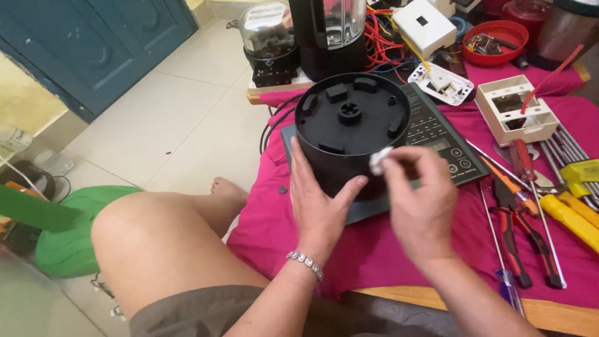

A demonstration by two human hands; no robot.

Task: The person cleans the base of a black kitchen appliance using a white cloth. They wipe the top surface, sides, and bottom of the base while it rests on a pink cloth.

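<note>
Centre frame: black housing [350,134] is stood on a dark panel [437,134] on the pink-clothed worktop [274,218] | left hand [319,209] is laid against its near wall, fingers spread wide | right hand [421,200], just right: small white piece [379,161] is pinched at the rim | right edge: pliers [521,231] are laid flat

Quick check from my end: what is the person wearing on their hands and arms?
Both forearms are bare, with no sleeves or gloves. The left hand has a silver beaded bracelet at the wrist. The right hand wears nothing that shows.
</note>
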